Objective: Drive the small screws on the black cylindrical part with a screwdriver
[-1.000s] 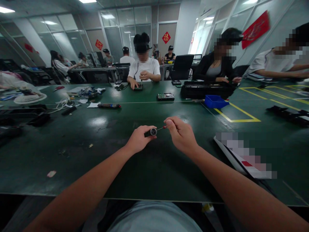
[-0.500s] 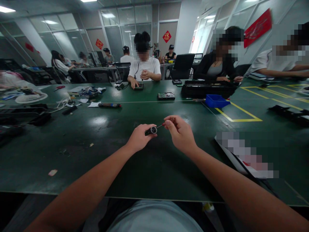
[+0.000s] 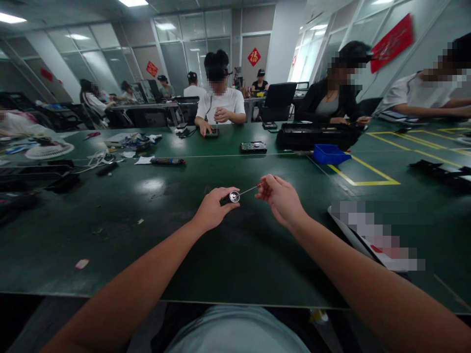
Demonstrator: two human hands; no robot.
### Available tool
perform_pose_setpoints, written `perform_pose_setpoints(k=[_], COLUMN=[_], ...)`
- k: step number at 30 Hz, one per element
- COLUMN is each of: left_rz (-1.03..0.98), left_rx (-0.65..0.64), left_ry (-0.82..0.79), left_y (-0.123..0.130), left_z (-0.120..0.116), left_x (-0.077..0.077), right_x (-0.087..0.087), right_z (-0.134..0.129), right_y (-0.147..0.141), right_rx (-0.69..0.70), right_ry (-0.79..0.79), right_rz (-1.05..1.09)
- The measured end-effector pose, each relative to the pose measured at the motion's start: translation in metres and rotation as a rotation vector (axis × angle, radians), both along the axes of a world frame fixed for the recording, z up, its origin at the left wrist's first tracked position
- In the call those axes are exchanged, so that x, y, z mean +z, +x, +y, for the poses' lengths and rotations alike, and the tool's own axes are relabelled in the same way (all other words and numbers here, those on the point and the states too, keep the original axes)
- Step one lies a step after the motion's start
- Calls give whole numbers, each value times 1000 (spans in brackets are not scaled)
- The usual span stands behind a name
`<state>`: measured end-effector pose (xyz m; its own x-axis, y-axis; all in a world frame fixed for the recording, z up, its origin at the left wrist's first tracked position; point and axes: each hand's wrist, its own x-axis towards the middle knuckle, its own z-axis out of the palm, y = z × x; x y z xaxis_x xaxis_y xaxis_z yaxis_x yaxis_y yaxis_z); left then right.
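Note:
My left hand [image 3: 214, 208] is closed round a small black flashlight [image 3: 234, 197], whose shiny round end faces me. Between the fingers of my right hand [image 3: 277, 198] is a thin screwdriver [image 3: 250, 189] with a red handle and a metal shaft. The shaft slants down to the left, and its tip meets the rim of the flashlight's round end; whether it goes inside I cannot tell. Both hands are above the green table [image 3: 243, 264]. Most of the flashlight's body is hidden by my left fingers.
Across the table a person [image 3: 221, 105] works on a small device. A circuit board [image 3: 253, 146], a long black casing [image 3: 318, 136] and a blue bin [image 3: 331, 154] stand beyond my hands. A pen-like tool [image 3: 168, 161] lies left, a blurred flat item [image 3: 371, 240] right.
My right hand has shifted slightly right, away from the flashlight, so more of the screwdriver's shaft shows. The flashlight's end has turned a little and now looks brighter.

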<state>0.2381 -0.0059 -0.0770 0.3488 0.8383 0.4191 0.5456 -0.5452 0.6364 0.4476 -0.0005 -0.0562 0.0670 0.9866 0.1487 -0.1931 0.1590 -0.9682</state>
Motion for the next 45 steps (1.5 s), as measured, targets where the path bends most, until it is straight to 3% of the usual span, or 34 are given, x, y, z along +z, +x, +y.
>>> perform_pose_setpoints(k=[4, 10, 17, 26, 45], left_rz=[32, 77, 84, 94, 97], left_rx=[5, 30, 57, 55, 44], left_ry=[0, -17, -3, 9, 12], left_y=[-1, 0, -1, -2, -2], left_z=[0, -3, 1, 1, 0], left_x=[2, 3, 0, -1, 0], right_x=[-2, 7, 12, 9, 10], right_z=[2, -15, -25, -24, -29], right_y=[0, -3, -4, -3, -3], right_rx=[-12, -152, -137, -209, -140], right_ry=[4, 287, 402, 447, 470], right_rz=[24, -366, -567, -607, -633])
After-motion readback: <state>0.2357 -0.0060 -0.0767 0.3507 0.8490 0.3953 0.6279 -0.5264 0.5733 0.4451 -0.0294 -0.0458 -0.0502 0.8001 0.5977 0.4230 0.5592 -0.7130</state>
